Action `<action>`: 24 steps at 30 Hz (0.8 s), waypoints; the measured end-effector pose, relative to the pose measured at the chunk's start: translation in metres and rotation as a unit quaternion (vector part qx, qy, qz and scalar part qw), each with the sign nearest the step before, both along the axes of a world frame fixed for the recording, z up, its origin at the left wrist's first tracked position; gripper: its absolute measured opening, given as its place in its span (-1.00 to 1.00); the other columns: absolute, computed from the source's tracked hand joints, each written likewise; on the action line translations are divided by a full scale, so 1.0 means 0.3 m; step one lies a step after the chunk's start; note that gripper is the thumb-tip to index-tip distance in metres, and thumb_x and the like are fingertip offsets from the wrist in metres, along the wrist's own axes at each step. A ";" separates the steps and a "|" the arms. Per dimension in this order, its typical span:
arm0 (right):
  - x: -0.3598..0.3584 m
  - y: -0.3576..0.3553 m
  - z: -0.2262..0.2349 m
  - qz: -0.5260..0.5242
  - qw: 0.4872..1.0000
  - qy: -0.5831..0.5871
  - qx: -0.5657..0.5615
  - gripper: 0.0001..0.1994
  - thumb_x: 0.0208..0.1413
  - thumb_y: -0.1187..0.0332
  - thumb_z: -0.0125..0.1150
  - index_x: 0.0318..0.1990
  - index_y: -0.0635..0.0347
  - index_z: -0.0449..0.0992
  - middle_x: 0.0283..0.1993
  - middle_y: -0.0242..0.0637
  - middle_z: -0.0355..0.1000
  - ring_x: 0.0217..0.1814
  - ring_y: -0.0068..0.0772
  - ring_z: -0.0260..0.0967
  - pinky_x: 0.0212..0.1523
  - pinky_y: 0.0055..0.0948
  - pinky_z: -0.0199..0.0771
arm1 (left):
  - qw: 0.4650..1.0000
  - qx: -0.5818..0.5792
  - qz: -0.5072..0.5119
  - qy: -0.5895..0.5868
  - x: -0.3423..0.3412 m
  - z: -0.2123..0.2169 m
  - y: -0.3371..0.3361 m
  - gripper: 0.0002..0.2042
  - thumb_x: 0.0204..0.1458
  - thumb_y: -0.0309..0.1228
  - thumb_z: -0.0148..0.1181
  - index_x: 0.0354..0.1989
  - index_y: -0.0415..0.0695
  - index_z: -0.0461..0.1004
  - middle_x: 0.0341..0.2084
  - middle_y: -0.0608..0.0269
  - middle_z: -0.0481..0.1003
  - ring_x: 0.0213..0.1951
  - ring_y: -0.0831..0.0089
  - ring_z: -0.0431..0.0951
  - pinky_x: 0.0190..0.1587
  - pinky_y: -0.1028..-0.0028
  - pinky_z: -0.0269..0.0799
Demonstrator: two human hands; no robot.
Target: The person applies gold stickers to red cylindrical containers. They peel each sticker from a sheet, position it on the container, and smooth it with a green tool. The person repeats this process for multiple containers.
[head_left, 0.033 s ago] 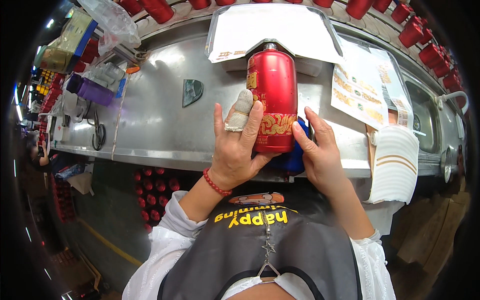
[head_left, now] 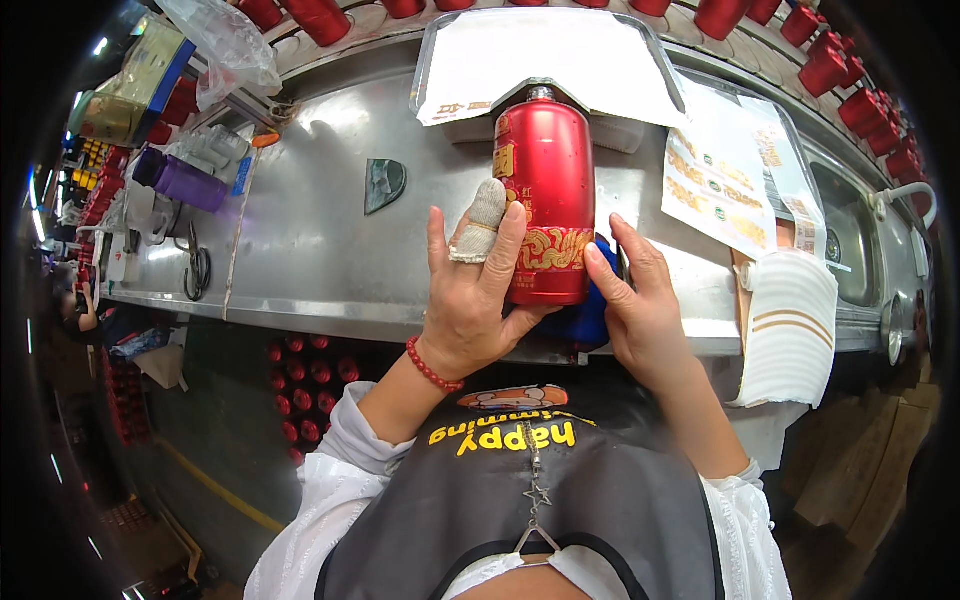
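A glossy red bottle [head_left: 560,170] lies with its neck away from me, resting on a cradle with a dark notched edge [head_left: 540,84]. Gold patterns mark its left side, and a gold dragon band [head_left: 557,250] crosses its lower part. My left hand [head_left: 476,285] grips the bottle's left side, thumb by the base; one finger wears a knitted finger cover [head_left: 486,220]. At the lower right, my right hand [head_left: 640,300] presses its thumb against the band's end, the fingers partly hidden beside the bottle. Something blue [head_left: 590,315] shows under the base.
A white-covered tray [head_left: 545,55] stands behind the bottle. Gold-printed label sheets [head_left: 715,185] and a white ribbed pad [head_left: 790,325] lie right, before a sink [head_left: 850,250]. Left are a dark green scraper-like piece [head_left: 384,185], scissors [head_left: 196,265] and a purple bottle [head_left: 182,180]. Red bottles [head_left: 720,15] line the conveyor.
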State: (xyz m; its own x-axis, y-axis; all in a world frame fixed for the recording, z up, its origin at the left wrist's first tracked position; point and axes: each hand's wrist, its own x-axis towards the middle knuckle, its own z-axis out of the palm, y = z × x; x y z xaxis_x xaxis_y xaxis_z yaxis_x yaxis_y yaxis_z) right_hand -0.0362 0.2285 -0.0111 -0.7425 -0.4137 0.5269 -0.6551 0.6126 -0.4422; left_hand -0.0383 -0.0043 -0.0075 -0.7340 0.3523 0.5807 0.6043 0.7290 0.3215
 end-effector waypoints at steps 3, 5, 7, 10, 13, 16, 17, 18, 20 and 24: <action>-0.012 0.010 0.014 -0.030 0.998 0.002 -0.055 -0.45 0.04 0.72 0.14 0.24 0.18 0.47 0.18 0.20 0.41 0.12 0.09 0.47 0.12 -0.18 0.50 | 1.000 0.003 -0.001 -0.009 0.002 0.017 0.004 -0.05 -0.01 -0.04 0.42 0.43 -0.37 0.09 0.34 -0.28 0.25 0.39 -0.12 0.24 0.45 -0.15 -0.24; -0.032 -0.013 0.053 -0.058 0.976 -0.030 -0.208 -0.52 0.13 0.69 0.12 0.24 0.27 0.43 0.04 0.14 0.51 -0.02 -0.03 0.57 0.00 -0.28 0.57 | 1.000 0.017 0.001 -0.013 0.002 0.022 0.013 -0.04 -0.01 -0.06 0.42 0.44 -0.39 0.07 0.34 -0.26 0.25 0.39 -0.13 0.24 0.45 -0.15 -0.24; -0.032 -0.069 0.155 -0.087 0.949 -0.143 -0.268 -0.65 0.20 0.47 0.22 0.14 0.27 0.42 -0.25 -0.07 0.58 -0.35 -0.15 0.58 -0.29 -0.27 0.54 | 0.999 0.037 -0.001 -0.013 -0.001 0.020 0.023 -0.03 -0.01 -0.08 0.43 0.44 -0.40 0.05 0.34 -0.24 0.25 0.38 -0.13 0.24 0.45 -0.16 -0.25; -0.080 -0.154 0.169 -0.008 0.961 -0.133 -0.244 -0.80 0.23 0.41 0.22 -0.04 0.25 0.45 -0.34 -0.12 0.54 -0.37 -0.32 0.53 -0.31 -0.29 0.50 | 1.000 -0.013 0.005 -0.003 -0.002 -0.002 0.003 -0.01 -0.01 -0.06 0.43 0.45 -0.42 0.01 0.33 -0.22 0.27 0.37 -0.13 0.26 0.45 -0.15 -0.22; -0.110 -0.049 0.015 -0.103 0.925 -0.195 -0.310 -0.80 0.24 0.38 0.23 -0.06 0.26 0.47 -0.34 -0.13 0.54 -0.36 -0.36 0.50 -0.31 -0.35 0.51 | 1.000 0.006 -0.014 -0.006 -0.007 -0.006 0.009 0.00 0.02 -0.02 0.41 0.44 -0.43 0.00 0.31 -0.23 0.29 0.36 -0.12 0.28 0.45 -0.13 -0.19; -0.068 -0.041 0.020 -0.101 0.850 -0.280 -0.436 -0.82 0.30 0.37 0.20 -0.06 0.27 0.48 -0.36 -0.38 0.48 -0.29 -0.64 0.38 -0.20 -0.54 0.46 | 0.998 0.056 -0.008 -0.037 -0.009 -0.057 -0.007 0.00 0.05 0.05 0.35 0.44 -0.43 -0.01 0.29 -0.23 0.31 0.33 -0.10 0.32 0.45 -0.11 -0.15; -0.051 -0.072 0.048 -0.066 0.813 -0.301 -0.494 -0.82 0.30 0.37 0.20 -0.06 0.28 0.49 -0.35 -0.42 0.45 -0.25 -0.68 0.36 -0.17 -0.57 0.44 | 0.997 0.068 -0.011 -0.043 -0.006 -0.059 -0.008 -0.01 0.06 0.05 0.34 0.44 -0.43 0.00 0.28 -0.23 0.33 0.34 -0.11 0.31 0.45 -0.12 -0.17; -0.048 -0.084 0.051 -0.042 0.851 -0.274 -0.446 -0.82 0.31 0.36 0.21 -0.06 0.27 0.49 -0.32 -0.42 0.46 -0.23 -0.68 0.35 -0.14 -0.59 0.41 | 0.995 0.081 -0.015 -0.049 -0.004 -0.060 -0.008 -0.02 0.07 0.05 0.33 0.44 -0.43 0.00 0.27 -0.23 0.34 0.34 -0.11 0.30 0.45 -0.13 -0.19; -0.062 -0.052 -0.004 -0.079 0.870 -0.274 -0.403 -0.83 0.31 0.36 0.21 -0.07 0.26 0.49 -0.29 -0.44 0.46 -0.24 -0.67 0.34 -0.16 -0.61 0.41 | 0.997 0.076 -0.013 -0.031 -0.005 -0.049 -0.011 -0.06 0.08 0.04 0.33 0.44 -0.38 0.04 0.26 -0.19 0.36 0.36 -0.12 0.27 0.46 -0.15 -0.24; -0.060 -0.011 -0.026 -0.077 0.823 -0.306 -0.473 -0.82 0.31 0.36 0.21 -0.05 0.26 0.46 -0.30 -0.48 0.43 -0.28 -0.72 0.30 -0.22 -0.65 0.37 | 0.997 -0.048 -0.024 0.055 0.001 -0.009 -0.013 -0.23 0.07 -0.05 0.35 0.40 -0.14 0.21 0.23 0.00 0.43 0.41 -0.08 0.17 0.47 -0.17 -0.35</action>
